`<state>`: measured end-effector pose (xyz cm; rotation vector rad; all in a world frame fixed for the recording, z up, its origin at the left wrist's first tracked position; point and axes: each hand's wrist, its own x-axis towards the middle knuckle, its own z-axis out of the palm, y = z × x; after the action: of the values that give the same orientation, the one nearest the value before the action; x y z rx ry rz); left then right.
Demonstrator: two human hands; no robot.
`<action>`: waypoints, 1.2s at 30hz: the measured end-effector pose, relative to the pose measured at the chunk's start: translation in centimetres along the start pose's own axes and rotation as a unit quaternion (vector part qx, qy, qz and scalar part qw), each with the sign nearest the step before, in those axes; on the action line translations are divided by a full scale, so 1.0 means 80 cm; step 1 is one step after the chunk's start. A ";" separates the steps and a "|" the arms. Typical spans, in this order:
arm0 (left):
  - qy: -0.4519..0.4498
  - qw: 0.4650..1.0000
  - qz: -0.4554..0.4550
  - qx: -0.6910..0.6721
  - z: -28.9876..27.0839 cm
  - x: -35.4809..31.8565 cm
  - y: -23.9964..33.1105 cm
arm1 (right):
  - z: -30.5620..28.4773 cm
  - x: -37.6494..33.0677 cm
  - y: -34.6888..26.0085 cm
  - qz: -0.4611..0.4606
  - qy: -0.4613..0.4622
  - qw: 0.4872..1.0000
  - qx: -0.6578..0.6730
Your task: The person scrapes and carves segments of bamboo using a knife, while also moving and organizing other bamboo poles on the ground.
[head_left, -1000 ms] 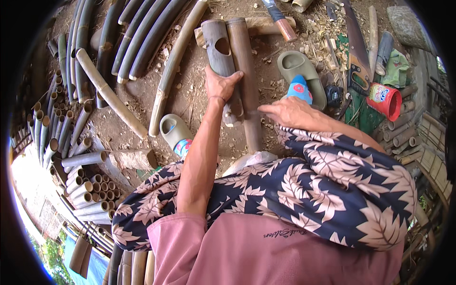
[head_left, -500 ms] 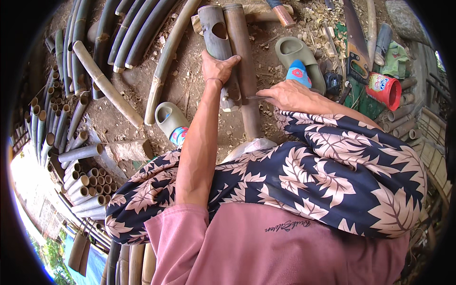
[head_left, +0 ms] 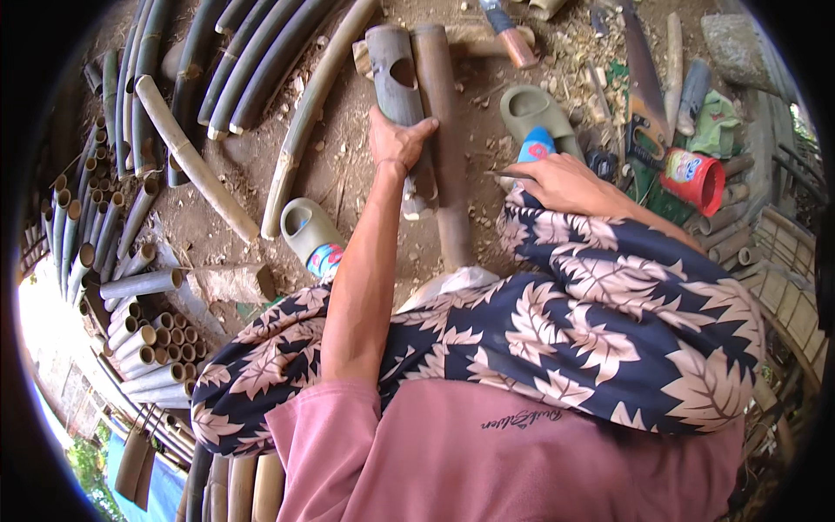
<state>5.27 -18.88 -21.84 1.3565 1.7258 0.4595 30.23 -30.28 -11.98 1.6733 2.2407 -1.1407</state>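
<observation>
My left hand (head_left: 398,142) is wrapped round a short grey-green bamboo tube (head_left: 393,54) that has an oval hole cut in its side near the far end. This tube lies along a longer brown bamboo pole (head_left: 445,152), whose far end rests by a crosswise wooden block. To the right of the pole, my right hand (head_left: 561,184) is closed on a knife (head_left: 510,174). Only its narrow dark blade shows, pointing left toward the pole and apart from it; the handle is hidden in my fingers.
Long bamboo lengths (head_left: 252,74) lie at the far left, above stacked cut tubes (head_left: 174,335). A handsaw (head_left: 644,83), a red tub (head_left: 696,181) and a stone (head_left: 739,52) are on the right. A wooden-handled tool (head_left: 513,39) lies beyond the block. Wood chips litter the ground.
My right hand has drawn back to the right, taking the blade away from the brown pole. The left hand keeps its hold on the tube. The whole view has shifted slightly.
</observation>
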 end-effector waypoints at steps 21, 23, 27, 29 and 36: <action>0.149 0.871 0.229 0.409 -0.175 0.136 -0.038 | -0.063 0.182 0.098 0.180 0.358 0.898 0.181; 0.091 0.905 0.293 0.294 -0.113 0.103 -0.022 | -0.044 0.167 0.103 0.148 0.451 0.873 0.117; -0.164 0.977 0.097 0.094 -0.034 0.001 -0.020 | -0.081 -0.015 0.058 0.183 0.459 0.822 0.282; -0.239 0.970 0.030 0.041 -0.006 -0.040 -0.026 | -0.095 -0.144 0.042 0.218 0.507 0.801 0.232; -0.277 0.948 0.008 -0.155 0.013 -0.041 -0.039 | -0.120 -0.399 0.068 0.518 0.472 0.712 0.048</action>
<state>4.33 -23.17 -23.38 1.1330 1.1284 0.3028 50.21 -48.38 8.32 3.3066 0.8673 -0.0390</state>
